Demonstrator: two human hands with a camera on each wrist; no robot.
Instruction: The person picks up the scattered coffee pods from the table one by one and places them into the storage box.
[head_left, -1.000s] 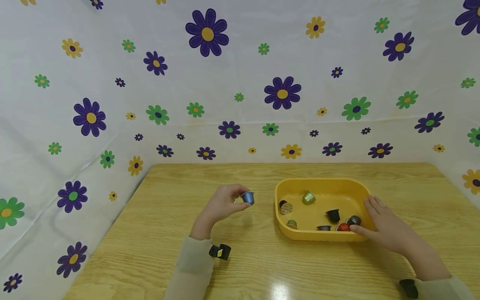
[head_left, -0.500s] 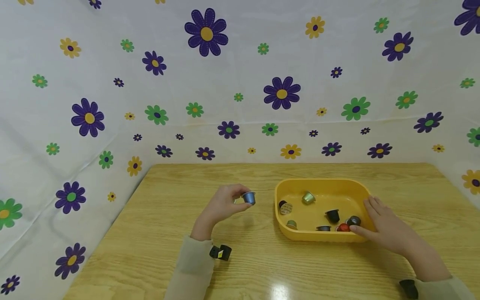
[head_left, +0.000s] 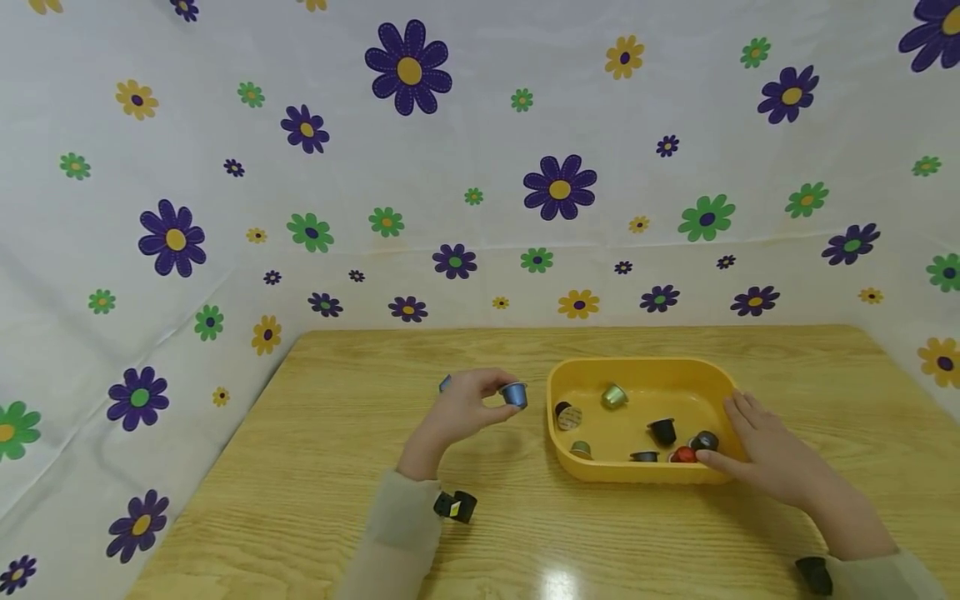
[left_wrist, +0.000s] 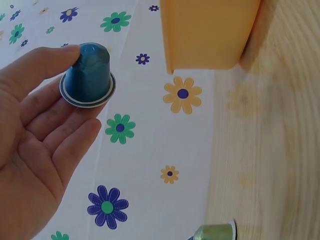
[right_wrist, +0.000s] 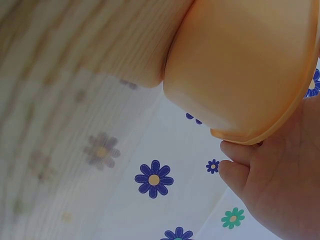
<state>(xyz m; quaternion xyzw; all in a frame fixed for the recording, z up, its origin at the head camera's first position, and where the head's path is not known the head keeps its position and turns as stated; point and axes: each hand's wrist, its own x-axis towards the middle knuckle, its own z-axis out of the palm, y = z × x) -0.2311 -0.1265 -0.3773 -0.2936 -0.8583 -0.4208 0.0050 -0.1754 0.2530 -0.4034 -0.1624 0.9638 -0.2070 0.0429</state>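
In the head view my left hand (head_left: 468,406) pinches a blue coffee capsule (head_left: 514,394) between thumb and fingers, above the table just left of the yellow tub (head_left: 637,473). The left wrist view shows that capsule (left_wrist: 89,75) with its wide rim downward, the thumb on its narrow end. My right hand (head_left: 780,454) holds the tub's near right corner, its thumb over the front rim and its fingers along the right side. Inside the tub lie a light green capsule (head_left: 613,396), a black one (head_left: 663,431), a red one (head_left: 684,455) and several others.
Behind my left hand, a blue capsule (head_left: 446,382) shows partly on the wooden table (head_left: 300,467). A green capsule (left_wrist: 216,231) lies on the table at the bottom of the left wrist view. Flowered cloth (head_left: 450,167) stands behind the table.
My left hand has moved a little right, toward the tub, with the blue capsule. A blue capsule behind that hand has come into sight. The right hand has stayed in place.
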